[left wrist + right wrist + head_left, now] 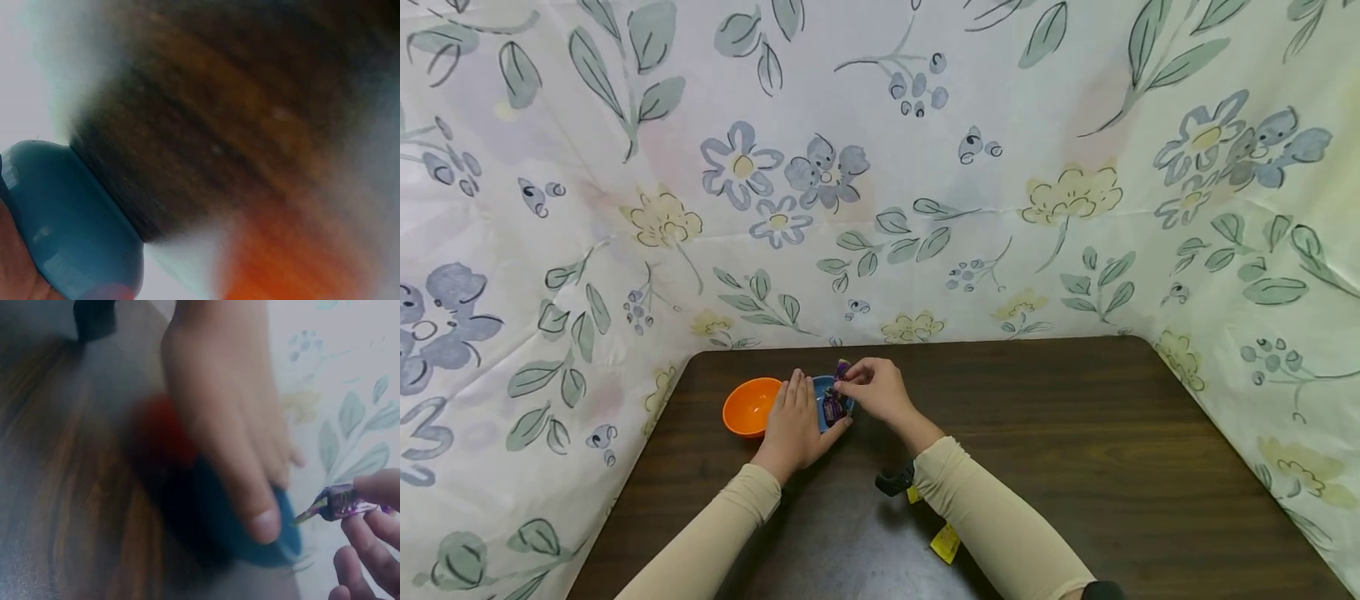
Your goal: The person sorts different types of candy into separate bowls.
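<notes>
My left hand (793,425) lies along the left side of a small blue bowl (822,385), fingers straight and thumb stretched along its near side. The right wrist view shows that thumb against the outside of the blue bowl (250,547). Between thumb and fingertips, my right hand (882,390) pinches a purple wrapped candy (342,503) over the bowl's far right rim. More purple-wrapped candy (833,408) sits inside the bowl. In the left wrist view, the blue bowl (75,219) has skin of the hand at its lower left edge.
An orange bowl (751,408) stands just left of my left hand. Yellow packets (945,543) lie on the dark wooden table (1060,467), partly under the right forearm. Floral cloth (880,183) rises behind the table and at both sides.
</notes>
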### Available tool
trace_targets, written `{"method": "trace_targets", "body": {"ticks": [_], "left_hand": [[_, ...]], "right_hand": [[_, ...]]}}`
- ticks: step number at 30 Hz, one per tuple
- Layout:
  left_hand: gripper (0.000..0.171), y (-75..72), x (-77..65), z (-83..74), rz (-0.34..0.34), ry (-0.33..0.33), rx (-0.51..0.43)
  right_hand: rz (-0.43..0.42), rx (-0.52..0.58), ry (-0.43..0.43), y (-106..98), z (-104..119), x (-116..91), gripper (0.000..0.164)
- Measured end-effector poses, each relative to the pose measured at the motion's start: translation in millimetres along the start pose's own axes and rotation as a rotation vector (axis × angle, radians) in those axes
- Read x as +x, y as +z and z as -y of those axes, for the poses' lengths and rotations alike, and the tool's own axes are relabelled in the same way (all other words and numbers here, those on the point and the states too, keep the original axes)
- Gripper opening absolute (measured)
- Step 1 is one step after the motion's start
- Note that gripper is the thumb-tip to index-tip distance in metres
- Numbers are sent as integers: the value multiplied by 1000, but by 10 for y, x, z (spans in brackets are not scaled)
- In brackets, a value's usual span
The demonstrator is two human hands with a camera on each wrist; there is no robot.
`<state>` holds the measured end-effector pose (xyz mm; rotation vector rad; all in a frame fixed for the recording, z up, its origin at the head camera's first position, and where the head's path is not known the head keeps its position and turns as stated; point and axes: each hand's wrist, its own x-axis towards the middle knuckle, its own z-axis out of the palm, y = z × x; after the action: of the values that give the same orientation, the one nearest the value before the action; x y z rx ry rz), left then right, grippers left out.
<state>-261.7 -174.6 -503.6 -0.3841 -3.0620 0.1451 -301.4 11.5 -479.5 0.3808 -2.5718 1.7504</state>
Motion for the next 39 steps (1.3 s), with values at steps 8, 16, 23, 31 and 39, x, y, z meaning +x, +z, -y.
{"method": "trace_targets", "body": {"ticks": [8, 16, 23, 31, 39], "left_hand": [[108, 39, 9, 36, -15, 6, 6], [110, 50, 12, 13, -12, 5, -8], [110, 36, 7, 23, -7, 2, -34], [115, 42, 14, 49, 13, -7, -40], [115, 10, 21, 76, -5, 4, -75]], "right_hand": [[-10, -92, 48, 57, -153, 61, 27], [40, -97, -12, -102, -205, -2, 19], [117, -160, -66, -356, -206, -168, 16], [181, -485, -208, -673, -71, -604, 21], [202, -687, -282, -913, -47, -1044, 22]]}}
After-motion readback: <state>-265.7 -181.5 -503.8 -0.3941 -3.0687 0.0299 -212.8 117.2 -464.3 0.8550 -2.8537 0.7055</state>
